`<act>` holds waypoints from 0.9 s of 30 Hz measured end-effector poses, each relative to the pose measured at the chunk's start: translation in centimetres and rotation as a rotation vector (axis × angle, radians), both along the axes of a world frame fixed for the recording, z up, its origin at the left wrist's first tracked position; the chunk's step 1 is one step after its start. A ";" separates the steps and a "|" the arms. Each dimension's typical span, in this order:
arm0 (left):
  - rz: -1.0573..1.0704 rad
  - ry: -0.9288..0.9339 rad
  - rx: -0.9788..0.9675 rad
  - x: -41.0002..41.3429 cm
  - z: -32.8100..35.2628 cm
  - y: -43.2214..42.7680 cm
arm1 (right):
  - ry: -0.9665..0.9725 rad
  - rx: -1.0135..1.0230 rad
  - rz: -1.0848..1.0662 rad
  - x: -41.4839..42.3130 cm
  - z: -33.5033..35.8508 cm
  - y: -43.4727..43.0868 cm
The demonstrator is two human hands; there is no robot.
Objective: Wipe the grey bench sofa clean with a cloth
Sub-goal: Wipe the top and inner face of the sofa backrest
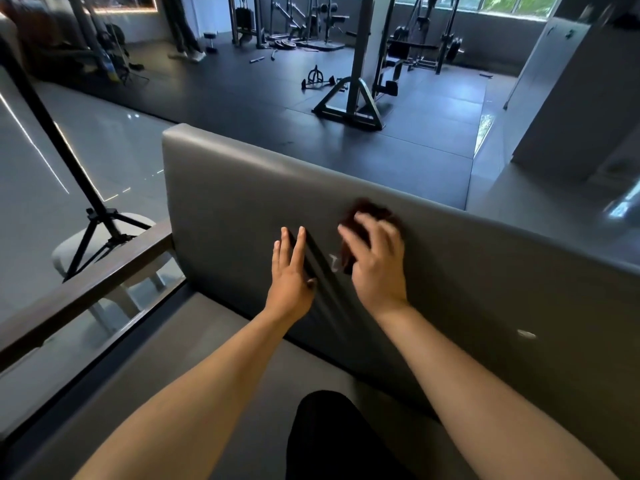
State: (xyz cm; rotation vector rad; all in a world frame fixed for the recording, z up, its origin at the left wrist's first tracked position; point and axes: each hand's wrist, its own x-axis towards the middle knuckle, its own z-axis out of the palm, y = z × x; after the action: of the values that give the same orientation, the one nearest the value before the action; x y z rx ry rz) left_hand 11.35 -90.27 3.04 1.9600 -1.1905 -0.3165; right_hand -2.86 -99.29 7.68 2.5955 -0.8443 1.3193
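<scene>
**Arms and hands, head view.** Your two bare forearms reach forward and up, roughly parallel, with the wrists nearly straight. Your left hand is held flat, palm forward, fingers straight and the thumb tucked alongside. Your right hand, just beside it and slightly higher, is motion-blurred. Its fingers spread and curl over a dark reddish-brown bunched cloth.

We see a black tripod standing by a pale stool at left. Beyond, on the dark gym floor, stand a steel rack, weight machines, a dumbbell and scattered weight plates. Windows line the far wall.
</scene>
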 end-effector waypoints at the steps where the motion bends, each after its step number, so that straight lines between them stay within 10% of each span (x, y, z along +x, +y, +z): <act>1: 0.004 0.016 0.008 -0.1 0.1 0.0 | 0.002 -0.009 -0.047 0.0 1.1 -0.6; 21: -0.062 0.109 0.044 -0.4 -0.8 1.0 | 0.422 0.582 0.070 2.3 -5.9 4.6; 27: -0.037 0.120 0.004 0.1 -0.9 0.8 | 0.042 0.237 0.067 1.7 -1.2 3.4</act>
State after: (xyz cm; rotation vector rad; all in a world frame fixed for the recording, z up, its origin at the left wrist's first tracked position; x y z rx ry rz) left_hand 11.42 -89.47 2.17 1.8966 -1.1501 -0.4504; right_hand -1.20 -95.90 6.46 2.8435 -0.9687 1.2450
